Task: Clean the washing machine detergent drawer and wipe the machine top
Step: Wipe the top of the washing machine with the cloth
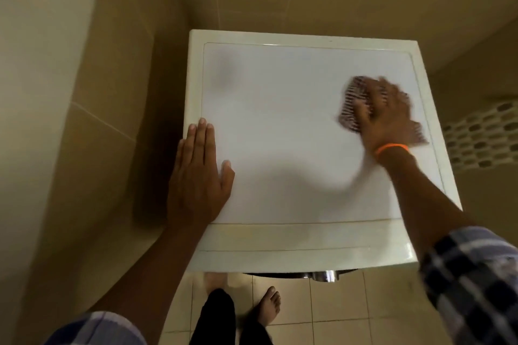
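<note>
Our right hand (pixel 388 115) presses the cloth (pixel 354 103) flat, fingers spread; the unwiped machine top (pixel 280 126) stretches leftward toward our flat, open left hand (pixel 197 173).

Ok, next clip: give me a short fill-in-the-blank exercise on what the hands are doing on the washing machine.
1. The right hand presses a striped ____ onto the machine top.
2. The left hand lies ____ near the top's left edge.
3. The right wrist wears an ____ band.

Missing words: cloth; flat; orange.
</note>
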A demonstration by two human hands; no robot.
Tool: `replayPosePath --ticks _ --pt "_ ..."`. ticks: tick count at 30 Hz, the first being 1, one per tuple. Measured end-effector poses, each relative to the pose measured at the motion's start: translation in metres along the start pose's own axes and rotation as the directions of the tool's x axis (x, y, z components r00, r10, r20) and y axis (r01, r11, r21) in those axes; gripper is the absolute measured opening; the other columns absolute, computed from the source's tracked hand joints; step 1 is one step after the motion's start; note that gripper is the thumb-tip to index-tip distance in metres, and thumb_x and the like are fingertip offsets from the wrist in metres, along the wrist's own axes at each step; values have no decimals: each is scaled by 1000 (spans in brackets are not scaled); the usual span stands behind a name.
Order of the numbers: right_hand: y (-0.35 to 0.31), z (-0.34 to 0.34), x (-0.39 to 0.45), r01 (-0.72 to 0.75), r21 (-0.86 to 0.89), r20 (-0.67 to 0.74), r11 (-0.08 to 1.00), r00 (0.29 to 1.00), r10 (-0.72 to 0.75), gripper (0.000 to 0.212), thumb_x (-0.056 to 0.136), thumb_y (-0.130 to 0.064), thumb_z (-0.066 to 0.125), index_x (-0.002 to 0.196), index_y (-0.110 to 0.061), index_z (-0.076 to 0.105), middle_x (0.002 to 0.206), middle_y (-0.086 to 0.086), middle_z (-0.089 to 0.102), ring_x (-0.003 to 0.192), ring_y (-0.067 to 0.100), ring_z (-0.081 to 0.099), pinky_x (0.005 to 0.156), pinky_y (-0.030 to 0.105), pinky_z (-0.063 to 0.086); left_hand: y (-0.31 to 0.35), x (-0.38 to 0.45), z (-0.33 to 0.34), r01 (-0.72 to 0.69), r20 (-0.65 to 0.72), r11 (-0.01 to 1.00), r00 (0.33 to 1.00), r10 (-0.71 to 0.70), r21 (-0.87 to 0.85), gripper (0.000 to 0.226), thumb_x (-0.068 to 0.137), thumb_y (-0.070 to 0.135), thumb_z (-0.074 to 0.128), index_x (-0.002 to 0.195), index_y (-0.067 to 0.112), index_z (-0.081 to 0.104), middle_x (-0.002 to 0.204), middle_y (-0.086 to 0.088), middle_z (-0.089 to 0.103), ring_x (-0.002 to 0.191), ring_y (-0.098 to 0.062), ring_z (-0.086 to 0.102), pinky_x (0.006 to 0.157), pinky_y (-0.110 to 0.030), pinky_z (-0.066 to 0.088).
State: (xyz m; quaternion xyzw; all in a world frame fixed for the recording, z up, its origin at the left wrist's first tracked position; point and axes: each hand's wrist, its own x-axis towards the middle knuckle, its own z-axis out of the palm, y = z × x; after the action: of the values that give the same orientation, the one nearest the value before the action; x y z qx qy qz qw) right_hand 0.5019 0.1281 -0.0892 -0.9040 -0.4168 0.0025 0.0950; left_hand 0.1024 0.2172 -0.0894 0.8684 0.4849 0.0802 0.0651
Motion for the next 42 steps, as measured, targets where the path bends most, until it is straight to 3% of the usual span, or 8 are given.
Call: replayPosePath --ticks 6,12,17,23,28,32,37,42 --pt "3 -4 6 -386 -6 -18 923 922 386 72 103 -64 27 166 -31 28 175 9 21 163 36 13 127 64 12 -1 1 0 4 27 1000 1000 -4 9 78 107 45 33 172 7 13 181 -13 11 168 -28 8 135 -49 17" --pt "-177 35 -9 111 7 -2 994 994 -111 68 101 -60 33 163 -32 40 173 11 30 160 41 24 128 60 15 2 2 0 -15 4 1000 1000 15 5 81 105 43 36 172 5 11 181 -14 10 168 -28 7 135 -49 16" --pt "-316 44 -34 531 117 120 839 831 -543 64 105 -63 32 166 -43 27 177 -1 18 165 27 9 129 58 11 -1 5 9 103 -33 994 994 -102 28 89 107 52 36 169 -5 6 179 -24 4 168 -35 6 135 -52 16" --pt "-232 44 -2 480 113 6 870 875 -483 65 103 -67 37 162 -40 40 173 -2 33 161 27 25 128 56 20 1 3 5 -83 -11 996 996 84 21 73 108 35 36 170 0 17 178 -21 15 167 -33 13 134 -53 21" --pt "-53 15 44 165 28 -5 986 986 -165 67 103 -65 37 162 -32 41 171 6 36 157 37 31 128 57 20 -1 4 6 -61 44 998 997 61 13 71 110 36 29 170 1 16 179 -18 14 168 -31 10 134 -52 20" --pt "34 -11 48 -154 -4 23 988 988 154 72 102 -69 29 165 -34 30 174 4 26 161 34 20 129 60 15 -2 2 8 -56 43 998 998 55 22 70 111 37 27 170 2 17 179 -19 14 168 -33 10 134 -53 22" --pt "-14 0 48 -239 3 -21 971 971 239 70 104 -64 28 166 -33 30 176 5 23 163 33 14 129 60 12 -2 3 7 -49 23 999 999 48 13 70 110 38 28 170 3 20 179 -18 17 167 -33 13 132 -54 25" --pt "-150 33 23 95 6 -25 995 995 -95 65 103 -60 34 161 -32 43 172 11 33 159 41 27 126 62 20 -2 5 8 -54 11 999 998 54 4 71 109 37 32 169 1 22 178 -19 20 167 -34 16 133 -54 25"
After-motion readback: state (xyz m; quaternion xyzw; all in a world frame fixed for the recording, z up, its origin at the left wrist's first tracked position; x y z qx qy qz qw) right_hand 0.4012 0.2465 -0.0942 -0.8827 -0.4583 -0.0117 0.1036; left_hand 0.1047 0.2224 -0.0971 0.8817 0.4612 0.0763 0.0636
